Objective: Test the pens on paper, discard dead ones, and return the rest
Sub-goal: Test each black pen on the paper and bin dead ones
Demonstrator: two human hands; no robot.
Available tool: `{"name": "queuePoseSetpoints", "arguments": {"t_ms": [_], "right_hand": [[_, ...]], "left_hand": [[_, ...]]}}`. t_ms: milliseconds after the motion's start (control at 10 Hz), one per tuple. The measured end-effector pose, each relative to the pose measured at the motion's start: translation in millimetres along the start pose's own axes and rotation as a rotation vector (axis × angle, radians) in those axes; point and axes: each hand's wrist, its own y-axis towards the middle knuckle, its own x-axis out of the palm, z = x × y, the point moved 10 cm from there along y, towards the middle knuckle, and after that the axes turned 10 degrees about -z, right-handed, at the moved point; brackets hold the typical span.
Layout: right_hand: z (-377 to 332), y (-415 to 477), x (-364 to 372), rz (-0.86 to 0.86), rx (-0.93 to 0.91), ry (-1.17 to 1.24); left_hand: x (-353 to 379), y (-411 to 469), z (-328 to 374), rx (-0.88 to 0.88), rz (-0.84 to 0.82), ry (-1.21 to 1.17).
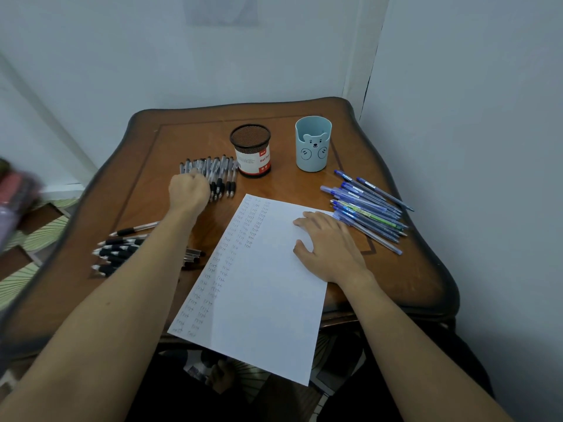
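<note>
Nearest of all, left forearm [122, 284] and right forearm [411, 330], both bare, crossing the near edge of a wooden table [396, 284] with a dark scalloped rim and an inlaid line near the border. Between them, white paper [259, 300], angled, near corner overhanging the near edge, columns of small handwritten marks down its left side. Right hand [330, 248] flat on the sheet's far right corner, fingers straight and a little spread, holding nothing. Left hand [189, 190] knuckles up, fingers curled down onto the left end of a row of black-grip pens [219, 172] toward the far edge; cannot tell whether one is pinched. Just right of that row, black mesh cup [251, 150] with a red and white label, upright. Further right, pale blue bear-face cup [313, 144], upright, apart from the mesh one. Along the right edge, a loose pile of blue pens [368, 211], touching the paper's corner. At the left edge, a second cluster of black pens [118, 254], partly under the left forearm. Pale walls [182, 56] behind and to the right, meeting in a corner beyond the far right corner. Green patterned floor tiles [45, 233] below the left edge. Blurred pinkish shape [15, 193] at far left, unidentifiable.
</note>
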Motion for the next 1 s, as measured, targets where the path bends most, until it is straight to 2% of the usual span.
{"name": "queuePoseSetpoints", "arguments": {"t_ms": [200,500,600,700,800,900,1000], "right_hand": [[0,0,0,-0.004,-0.002,0.000],[1,1,1,-0.002,-0.002,-0.002],[0,0,1,0.004,-0.005,0.001],[-1,-1,1,0.005,-0.009,-0.001],[-1,-1,0,0.002,-0.006,0.000],[-1,-1,1,-0.002,-0.002,-0.001],[-1,-1,1,-0.003,0.000,-0.004]], "left_hand": [[-4,27,2,0.077,0.030,0.204],[-24,-9,8,0.217,0.136,0.035],[-39,-19,-6,0.145,0.142,0.136],[-41,-22,-26,-0.012,0.063,0.493],[-37,-28,-45,-0.148,-0.037,0.711],[-39,-32,-50,-0.145,-0.001,0.773],[-45,-33,-46,-0.061,0.083,0.734]]}}
